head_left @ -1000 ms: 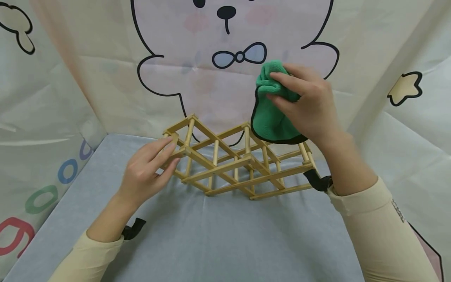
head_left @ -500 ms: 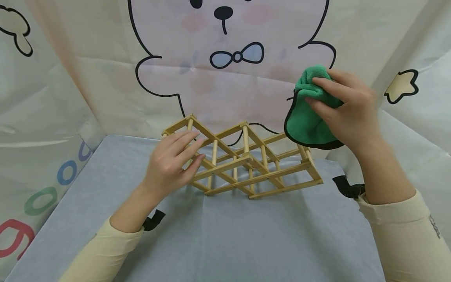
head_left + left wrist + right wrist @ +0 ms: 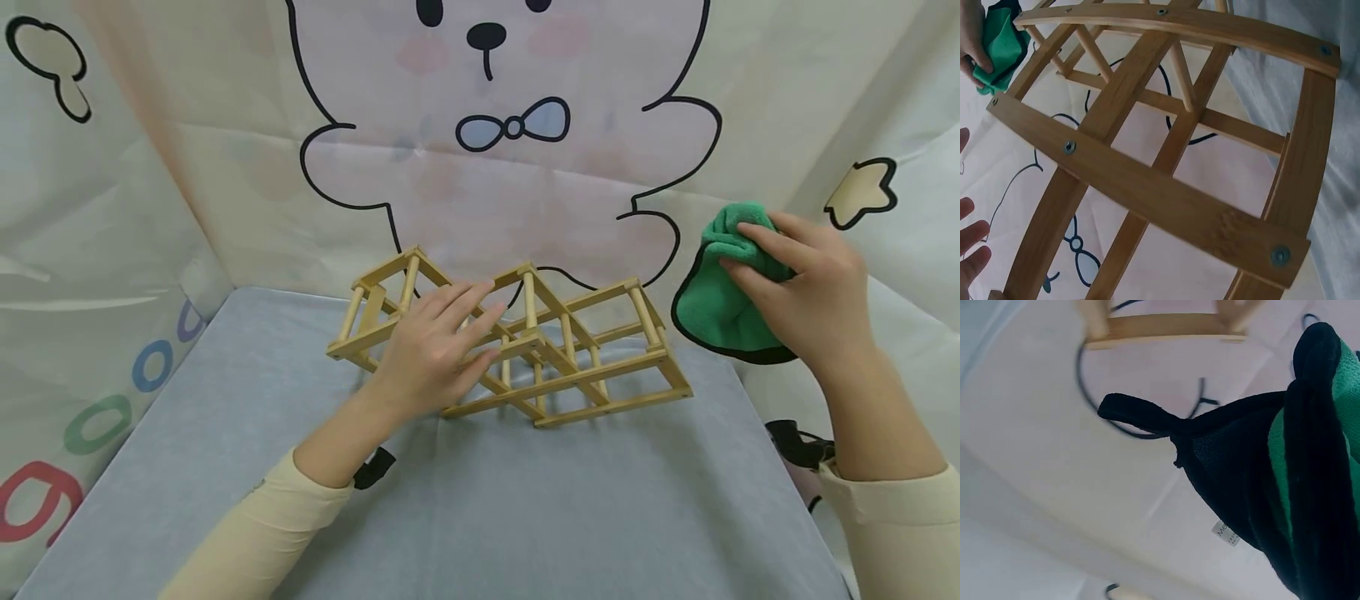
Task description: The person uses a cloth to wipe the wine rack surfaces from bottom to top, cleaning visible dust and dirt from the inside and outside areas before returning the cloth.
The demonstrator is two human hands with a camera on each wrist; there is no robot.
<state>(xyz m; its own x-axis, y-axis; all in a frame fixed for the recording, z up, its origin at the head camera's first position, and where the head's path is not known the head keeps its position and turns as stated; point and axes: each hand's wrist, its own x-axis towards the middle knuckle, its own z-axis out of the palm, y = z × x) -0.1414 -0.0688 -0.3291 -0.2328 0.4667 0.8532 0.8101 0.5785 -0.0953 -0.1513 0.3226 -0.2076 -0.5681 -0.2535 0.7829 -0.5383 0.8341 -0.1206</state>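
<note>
A slatted wooden lattice rack, like a folding wine rack, stands on the cloth-covered table in the head view. In front of its left-middle part is my left hand, fingers spread and fairly straight, holding nothing and hiding some slats. Its fingertips show at the left edge of the left wrist view, beside the slats. Off to the right, my right hand pinches a bunched green cloth with black edging in the air. The right wrist view shows the cloth's dark underside, a hanging loop and a small label.
A light blue-grey cover lies over the table. Behind it hangs a pale curtain printed with a bear, and similar sheets close in both sides. Black straps stick out near both cuffs.
My left hand has moved right along the rack, off its left end. My right hand has carried the green cloth right, away from the rack, and lately downward. The rack stays in place.
</note>
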